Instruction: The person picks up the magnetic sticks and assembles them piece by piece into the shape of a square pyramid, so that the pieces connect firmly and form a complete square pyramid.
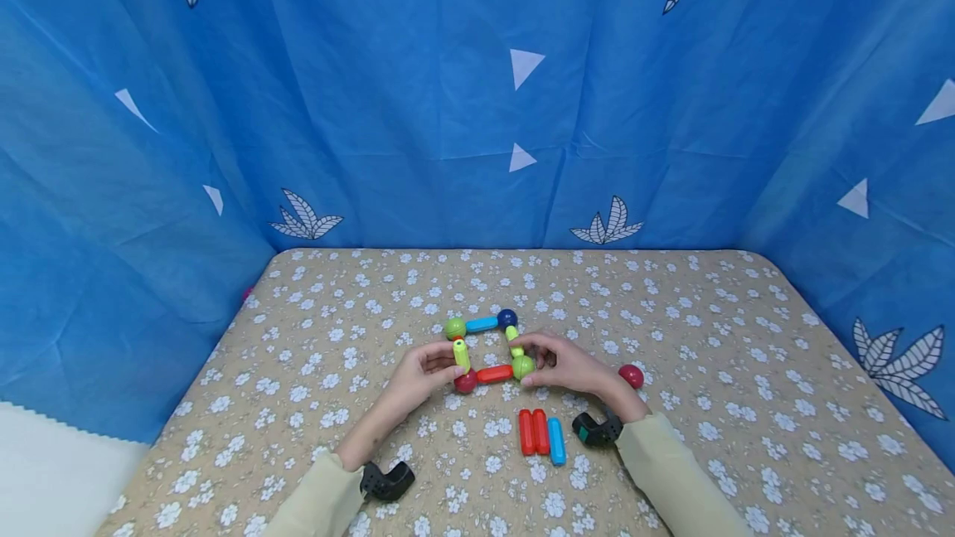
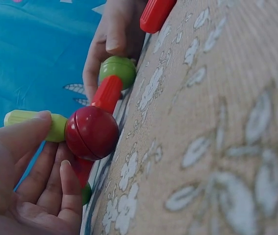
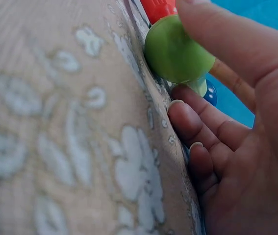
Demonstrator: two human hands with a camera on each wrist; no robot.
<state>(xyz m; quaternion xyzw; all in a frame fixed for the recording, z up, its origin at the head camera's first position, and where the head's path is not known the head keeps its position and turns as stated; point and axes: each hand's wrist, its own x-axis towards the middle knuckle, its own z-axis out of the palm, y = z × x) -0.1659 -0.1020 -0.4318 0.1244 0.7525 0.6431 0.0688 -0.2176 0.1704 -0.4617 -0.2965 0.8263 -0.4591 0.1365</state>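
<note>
A four-sided frame of rods and balls lies on the table. Its corners are a red ball, a green ball, a dark blue ball and another green ball. My left hand pinches a yellow-green rod that stands up from the red ball. With thumb and index finger, my right hand holds the near right green ball; its other fingers curl low by the tabletop. A red rod joins the two near balls, and a blue rod the far ones.
Nearer the front lie two red rods and a blue rod, side by side. A loose red ball sits beyond the right wrist. The floral-covered table meets a blue curtain at the back and sides.
</note>
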